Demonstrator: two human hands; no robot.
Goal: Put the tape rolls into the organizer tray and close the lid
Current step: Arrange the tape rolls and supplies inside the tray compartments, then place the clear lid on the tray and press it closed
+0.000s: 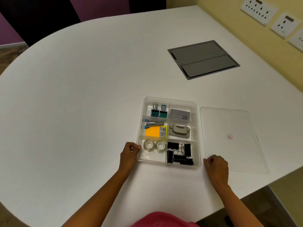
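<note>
Two clear tape rolls, one [149,145] beside the other [160,146], lie in the near-left compartment of the clear organizer tray [198,136]. The tray's clear lid [237,125] lies flat on the table just right of the tray, a small pink dot on it. My left hand [130,153] rests curled against the tray's near-left edge, nothing visible in it. My right hand [216,166] is curled at the lid's near-left corner; whether it grips the lid I cannot tell.
The tray also holds two stamps [159,111], a stapler [153,124], orange sticky notes [153,132], a grey box [180,114], a hole punch [179,130] and black binder clips [179,154]. A grey cable hatch [203,58] sits in the white table. Wall sockets [259,10] are at far right.
</note>
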